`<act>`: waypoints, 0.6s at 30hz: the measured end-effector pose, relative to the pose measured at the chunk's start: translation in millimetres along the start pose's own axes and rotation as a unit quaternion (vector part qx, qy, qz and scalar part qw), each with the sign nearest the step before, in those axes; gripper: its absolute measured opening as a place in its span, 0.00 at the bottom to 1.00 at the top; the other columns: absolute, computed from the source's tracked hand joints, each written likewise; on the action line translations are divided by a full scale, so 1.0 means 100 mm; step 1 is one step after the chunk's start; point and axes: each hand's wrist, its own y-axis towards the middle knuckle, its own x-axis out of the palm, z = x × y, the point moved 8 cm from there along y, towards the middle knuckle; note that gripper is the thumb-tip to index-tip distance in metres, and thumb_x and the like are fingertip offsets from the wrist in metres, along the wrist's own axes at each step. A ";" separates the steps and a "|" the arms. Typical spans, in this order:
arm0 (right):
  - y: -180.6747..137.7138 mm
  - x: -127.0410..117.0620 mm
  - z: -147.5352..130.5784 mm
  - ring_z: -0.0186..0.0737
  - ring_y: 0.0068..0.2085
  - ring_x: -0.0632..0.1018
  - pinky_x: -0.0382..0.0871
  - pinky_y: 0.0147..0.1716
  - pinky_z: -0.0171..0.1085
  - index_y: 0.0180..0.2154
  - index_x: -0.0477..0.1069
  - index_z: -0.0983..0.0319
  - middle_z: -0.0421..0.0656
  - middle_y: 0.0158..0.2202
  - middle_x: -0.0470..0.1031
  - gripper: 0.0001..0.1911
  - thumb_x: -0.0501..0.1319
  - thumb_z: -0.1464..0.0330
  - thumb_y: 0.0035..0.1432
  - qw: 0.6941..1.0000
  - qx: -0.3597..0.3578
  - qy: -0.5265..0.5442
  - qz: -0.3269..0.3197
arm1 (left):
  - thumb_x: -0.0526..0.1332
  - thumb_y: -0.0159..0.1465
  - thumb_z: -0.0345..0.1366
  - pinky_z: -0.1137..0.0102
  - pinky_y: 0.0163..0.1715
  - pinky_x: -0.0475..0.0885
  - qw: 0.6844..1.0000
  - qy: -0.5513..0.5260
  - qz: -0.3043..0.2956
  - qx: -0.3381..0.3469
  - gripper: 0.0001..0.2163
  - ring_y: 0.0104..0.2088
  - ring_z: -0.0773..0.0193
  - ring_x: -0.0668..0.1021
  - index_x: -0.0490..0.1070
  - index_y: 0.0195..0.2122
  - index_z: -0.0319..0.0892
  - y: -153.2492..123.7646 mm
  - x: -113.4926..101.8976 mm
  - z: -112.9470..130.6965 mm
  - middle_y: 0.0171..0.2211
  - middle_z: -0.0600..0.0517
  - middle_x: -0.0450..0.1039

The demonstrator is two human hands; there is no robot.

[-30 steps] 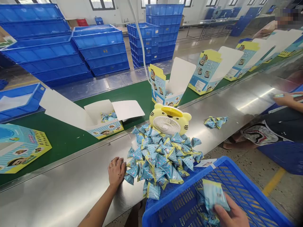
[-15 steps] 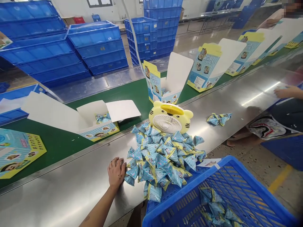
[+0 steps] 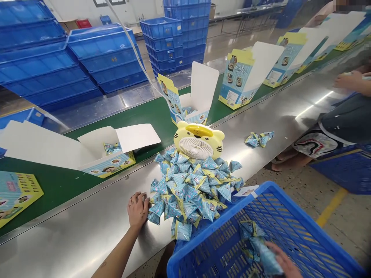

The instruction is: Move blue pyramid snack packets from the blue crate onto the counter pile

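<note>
Stainless steel table (image 3: 72, 239) runs beside a green belt (image 3: 66, 181). On it a pile of triangular packets (image 3: 191, 189) leans on a tiger fan (image 3: 198, 143); the left hand (image 3: 137, 208) lies flat, grip open, against the pile. In the blue basket (image 3: 208, 251) the right hand (image 3: 282, 264) curls its grip around loose packets (image 3: 262, 253): light, crinkly, slippery, probably best scooped by handfuls.

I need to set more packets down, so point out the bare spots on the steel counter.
Bare steel counter runs wide left of the left hand. Another free stretch lies between the small heap and a co-worker's hand. Crowded: the pile fills the counter from fan to the near edge.
</note>
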 end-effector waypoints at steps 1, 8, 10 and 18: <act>0.03 0.04 -0.20 0.57 0.41 0.85 0.80 0.31 0.43 0.38 0.85 0.55 0.50 0.43 0.86 0.31 0.74 0.39 0.41 0.998 0.006 0.042 -0.041 | 0.50 0.76 0.46 0.48 0.59 0.69 1.000 0.001 0.000 0.002 0.21 0.62 0.42 0.71 0.76 0.57 0.42 0.00 0.00 0.00 0.62 0.38 0.72; -0.17 1.33 -2.20 0.48 0.46 0.85 0.81 0.40 0.37 0.53 0.81 0.57 0.50 0.50 0.85 0.31 0.76 0.48 0.52 0.938 -0.196 0.106 -0.267 | 0.51 0.75 0.45 0.51 0.60 0.68 1.000 0.007 0.017 0.016 0.19 0.61 0.44 0.72 0.75 0.57 0.43 0.00 0.03 -0.03 0.61 0.38 0.73; -0.22 1.48 -2.37 0.48 0.52 0.84 0.81 0.44 0.38 0.59 0.77 0.56 0.49 0.54 0.83 0.33 0.73 0.49 0.56 0.937 -0.229 0.112 -0.241 | 0.50 0.76 0.44 0.51 0.61 0.67 1.000 0.003 0.017 0.013 0.19 0.61 0.44 0.72 0.75 0.57 0.43 -0.01 0.04 -0.03 0.61 0.39 0.73; 0.37 0.11 -0.09 0.48 0.34 0.76 0.73 0.42 0.50 0.35 0.78 0.56 0.43 0.30 0.77 0.20 0.69 0.47 0.53 0.976 -0.027 0.056 0.207 | 0.52 0.75 0.44 0.50 0.61 0.67 1.000 -0.016 0.003 -0.008 0.18 0.63 0.43 0.71 0.76 0.56 0.44 -0.01 0.03 0.00 0.62 0.39 0.72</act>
